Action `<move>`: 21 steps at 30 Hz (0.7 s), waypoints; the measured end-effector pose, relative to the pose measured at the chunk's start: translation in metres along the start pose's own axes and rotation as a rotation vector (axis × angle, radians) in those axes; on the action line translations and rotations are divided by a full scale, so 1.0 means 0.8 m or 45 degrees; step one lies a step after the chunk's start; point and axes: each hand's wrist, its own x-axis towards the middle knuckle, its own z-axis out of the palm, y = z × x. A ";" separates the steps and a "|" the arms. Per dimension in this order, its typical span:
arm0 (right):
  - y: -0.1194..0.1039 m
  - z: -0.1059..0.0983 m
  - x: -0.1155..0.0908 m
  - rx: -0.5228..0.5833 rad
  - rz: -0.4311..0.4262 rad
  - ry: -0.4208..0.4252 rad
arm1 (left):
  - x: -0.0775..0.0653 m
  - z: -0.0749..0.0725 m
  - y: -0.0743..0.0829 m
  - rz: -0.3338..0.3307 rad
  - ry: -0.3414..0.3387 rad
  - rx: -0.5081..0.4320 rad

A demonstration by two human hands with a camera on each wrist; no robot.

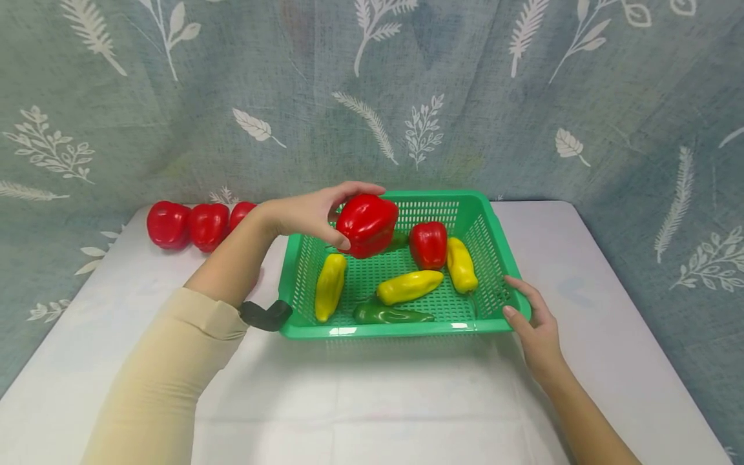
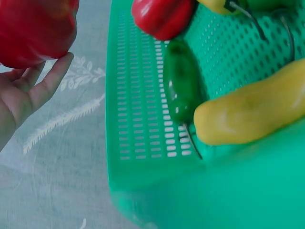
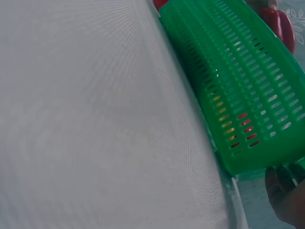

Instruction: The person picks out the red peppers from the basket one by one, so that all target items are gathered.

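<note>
My left hand (image 1: 316,210) holds a red bell pepper (image 1: 367,225) over the back left part of a green plastic basket (image 1: 378,330), thumb on one side and fingers on the other. In the left wrist view the same pepper (image 2: 35,31) is partly cut off. At the basket's front right corner, my right hand (image 1: 537,329) grips the rim with thumb and fingers. Inside the basket lie another red bell pepper (image 1: 429,245), a yellow pepper (image 1: 330,287) at the left, two more yellow peppers toward the middle and right, and a long green pepper (image 1: 392,314). A second green pepper (image 2: 182,81) is partly hidden.
Red bell peppers (image 1: 168,225) stand in a row at the table's back left, partly covered by my left forearm. A white cloth (image 1: 360,400) covers the table. Behind it hangs a grey-green leaf-patterned curtain (image 1: 476,129). A black strap (image 1: 266,315) is at my left wrist.
</note>
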 end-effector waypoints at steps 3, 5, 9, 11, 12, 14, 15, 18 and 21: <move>0.000 0.000 0.000 0.009 0.001 0.002 | -0.009 -0.006 -0.002 0.000 0.024 0.011; 0.000 0.000 0.001 0.012 0.007 0.002 | -0.016 -0.009 -0.005 -0.025 0.033 0.009; 0.001 0.000 0.003 0.005 0.018 0.003 | -0.032 -0.010 -0.010 -0.073 0.058 0.002; 0.001 0.001 0.003 0.000 0.024 0.003 | -0.041 -0.010 -0.013 -0.066 0.074 -0.008; 0.001 0.001 0.003 -0.003 0.033 0.005 | -0.046 -0.010 -0.014 -0.056 0.083 -0.014; 0.000 0.002 0.003 -0.002 0.041 0.009 | -0.054 -0.011 -0.016 -0.019 0.096 -0.022; 0.000 0.001 0.002 -0.005 0.043 0.012 | -0.059 -0.011 -0.017 -0.008 0.103 -0.023; -0.001 0.001 0.001 -0.001 0.046 0.015 | -0.072 -0.014 -0.019 0.028 0.134 0.008; -0.001 0.000 0.001 -0.023 0.057 0.017 | -0.086 -0.016 -0.020 0.025 0.169 0.020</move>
